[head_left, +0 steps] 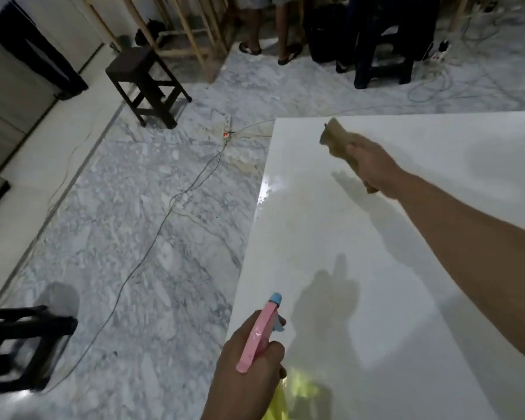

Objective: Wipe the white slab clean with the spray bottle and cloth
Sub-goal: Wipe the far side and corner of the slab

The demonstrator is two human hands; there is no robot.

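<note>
The white slab (391,268) fills the right half of the view, glossy, with a wet sheen and droplets near its left edge. My right hand (371,163) reaches far across it and grips a tan cloth (334,136) pressed on the slab near the far left corner. My left hand (252,356) holds the spray bottle (259,331) at the slab's near left edge; its pink head with a blue nozzle points forward over the slab, and its yellow body shows below my hand.
A grey marble floor (140,237) lies left of the slab, crossed by thin cables to a power strip (226,128). A dark stool (146,83) stands at the back left, and another dark stool (18,347) at the near left. People's legs (267,25) and chairs stand at the back.
</note>
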